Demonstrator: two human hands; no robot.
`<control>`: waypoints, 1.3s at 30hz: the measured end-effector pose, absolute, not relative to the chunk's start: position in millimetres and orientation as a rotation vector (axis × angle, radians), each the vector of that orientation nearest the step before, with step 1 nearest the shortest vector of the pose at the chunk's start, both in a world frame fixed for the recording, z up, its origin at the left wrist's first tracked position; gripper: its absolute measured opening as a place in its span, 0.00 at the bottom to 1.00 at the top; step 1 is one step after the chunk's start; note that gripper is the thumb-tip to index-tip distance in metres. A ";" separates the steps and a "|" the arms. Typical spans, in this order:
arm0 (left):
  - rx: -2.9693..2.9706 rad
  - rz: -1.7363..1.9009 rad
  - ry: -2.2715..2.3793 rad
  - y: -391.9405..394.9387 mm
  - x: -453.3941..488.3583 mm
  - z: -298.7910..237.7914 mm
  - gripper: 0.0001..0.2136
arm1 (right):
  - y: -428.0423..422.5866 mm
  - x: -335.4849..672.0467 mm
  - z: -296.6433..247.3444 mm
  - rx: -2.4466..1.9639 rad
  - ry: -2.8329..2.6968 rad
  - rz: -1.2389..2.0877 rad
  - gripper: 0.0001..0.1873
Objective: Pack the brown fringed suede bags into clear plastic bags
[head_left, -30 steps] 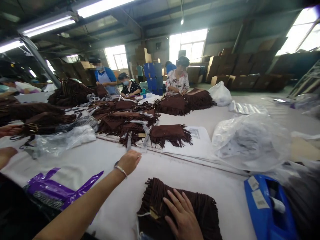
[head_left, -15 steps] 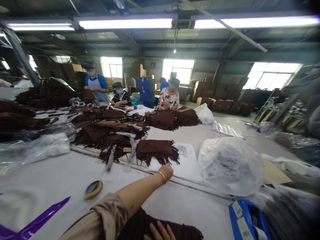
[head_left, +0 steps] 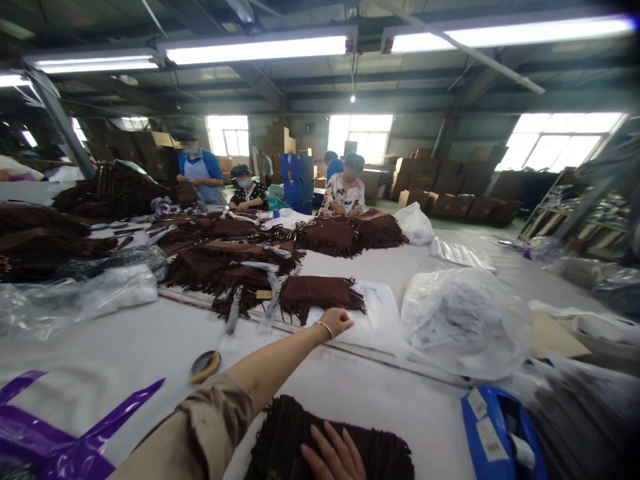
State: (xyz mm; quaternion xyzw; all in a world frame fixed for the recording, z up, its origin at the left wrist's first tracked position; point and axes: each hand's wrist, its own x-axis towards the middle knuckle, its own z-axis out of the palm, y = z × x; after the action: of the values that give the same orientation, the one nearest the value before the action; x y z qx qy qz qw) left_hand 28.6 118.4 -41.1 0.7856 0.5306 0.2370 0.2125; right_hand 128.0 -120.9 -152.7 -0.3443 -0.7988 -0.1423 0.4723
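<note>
My left arm stretches forward across the table, and my left hand (head_left: pixel 337 323) is closed over the near edge of a stack of white plastic bags (head_left: pixel 377 312). What its fingers pinch, if anything, is too small to make out. Just beyond it lies a dark brown fringed bag (head_left: pixel 320 294). At the bottom, my right hand (head_left: pixel 336 453) rests flat with fingers spread on another dark brown fringed bag (head_left: pixel 285 433), partly cut off by the frame.
A clear plastic bag of grey stuffing (head_left: pixel 465 323) and a blue tape dispenser (head_left: pixel 500 430) lie to the right. A tape roll (head_left: pixel 205 366) and purple plastic strips (head_left: pixel 65 433) are at left. Brown fringed bags (head_left: pixel 225 257) pile up ahead; several co-workers sit or stand beyond.
My view has tilted down and turned slightly left, showing more of the near bag and my right hand. My left hand is still closed by the white stack, whose printed marks are now fainter.
</note>
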 end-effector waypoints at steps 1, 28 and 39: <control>2.198 0.685 1.435 106.9 30.8 -38.1 0.13 | -127.3 134.4 -139.0 -0.837 -2.070 -0.224 0.17; 3.015 0.334 1.266 -40.3 34.1 21.1 0.16 | -69.2 201.7 17.3 -1.459 -2.166 -0.147 0.12; 2.720 0.380 1.861 -51.6 -29.9 33.0 0.17 | -93.1 257.8 -0.6 -1.605 -1.685 -0.205 0.09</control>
State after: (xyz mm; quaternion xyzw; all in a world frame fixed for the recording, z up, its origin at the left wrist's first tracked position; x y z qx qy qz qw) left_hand -29.9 -51.6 33.0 0.8166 0.5589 0.1140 -0.0879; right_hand 257.8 -93.1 -0.6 -0.6320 -0.6636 -0.0807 0.3921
